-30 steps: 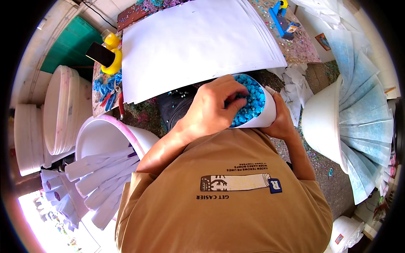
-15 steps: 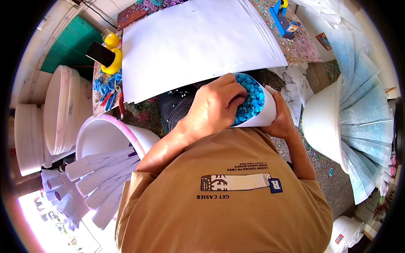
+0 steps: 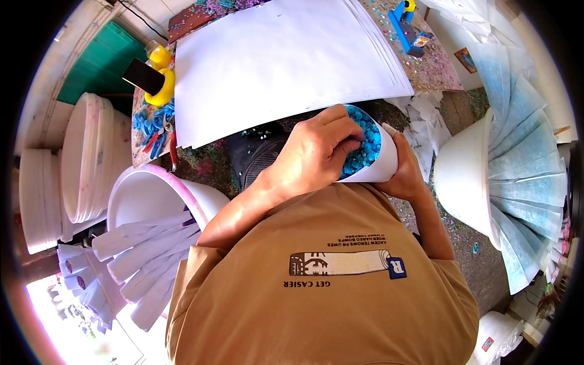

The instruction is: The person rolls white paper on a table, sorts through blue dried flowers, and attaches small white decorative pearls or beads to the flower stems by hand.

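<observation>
Over the last second the left hand [image 3: 316,149] has crept a little to the right and its spread thumb and fingers have drawn in together; the right hand [image 3: 407,164] and the white wrapper [image 3: 389,161] have barely moved, so the work seems to be fine handling at the blue clusters [image 3: 368,146], with the wrapper kept steady; the clusters fill the wrapper's mouth, and the left hand covers their left edge, fingers curled and bunched (whether a piece is pinched between them, I cannot tell); the right hand is clasped around the wrapper's right side, its thumb near the rim; the wrapper lies just near of the white sheets [image 3: 286,61] on the surface [image 3: 438,64].
</observation>
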`<state>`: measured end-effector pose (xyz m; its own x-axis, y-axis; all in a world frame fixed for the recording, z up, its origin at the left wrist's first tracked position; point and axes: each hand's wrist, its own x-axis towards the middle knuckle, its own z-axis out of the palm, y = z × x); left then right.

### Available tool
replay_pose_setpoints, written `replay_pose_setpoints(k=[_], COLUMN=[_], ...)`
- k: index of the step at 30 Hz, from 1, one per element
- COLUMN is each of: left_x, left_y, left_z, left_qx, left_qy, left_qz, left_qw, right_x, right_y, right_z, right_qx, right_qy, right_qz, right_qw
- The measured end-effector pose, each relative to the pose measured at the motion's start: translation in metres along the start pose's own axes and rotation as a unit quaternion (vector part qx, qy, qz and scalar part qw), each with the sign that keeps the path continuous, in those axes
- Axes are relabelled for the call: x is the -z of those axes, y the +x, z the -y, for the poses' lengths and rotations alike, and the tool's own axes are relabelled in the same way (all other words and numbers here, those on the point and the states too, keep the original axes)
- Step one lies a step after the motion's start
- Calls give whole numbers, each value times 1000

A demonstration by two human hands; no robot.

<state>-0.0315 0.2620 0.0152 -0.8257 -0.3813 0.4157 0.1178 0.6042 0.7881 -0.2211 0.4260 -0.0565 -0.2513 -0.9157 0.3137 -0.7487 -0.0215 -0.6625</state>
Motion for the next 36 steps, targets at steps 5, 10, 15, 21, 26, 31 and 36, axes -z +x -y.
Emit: replay_pose_setpoints(k=[5, 10, 15, 21, 26, 31, 36], left_x=[5, 7, 1, 22, 4, 3, 25], left_y=[-4, -4, 0, -8, -17, -21, -13], left_z=[-3, -5, -3, -8, -14, -2, -21], left_qx=[132, 146, 32, 209, 81, 114, 262], left_qy=[-181, -209, -23, -272, -28, -154, -291], left_qz=[-33, -10, 26, 41, 26, -9, 33], left_qw=[974, 967, 999, 938, 996, 982, 919], right_x=[-1, -1, -1, 1, 0, 1, 0], right_y=[-1, 0, -1, -2, -1, 0, 0], right_z=[-3, 0, -5, -3, -3, -4, 0], right_qx=[16, 0, 8, -4, 2, 11, -12], right_qy=[-15, -6, -9, -15, -12, -16, -17], right_qz=[-6, 4, 3, 6, 5, 8, 10], right_qw=[1000, 1000, 1000, 1000, 1000, 1000, 1000])
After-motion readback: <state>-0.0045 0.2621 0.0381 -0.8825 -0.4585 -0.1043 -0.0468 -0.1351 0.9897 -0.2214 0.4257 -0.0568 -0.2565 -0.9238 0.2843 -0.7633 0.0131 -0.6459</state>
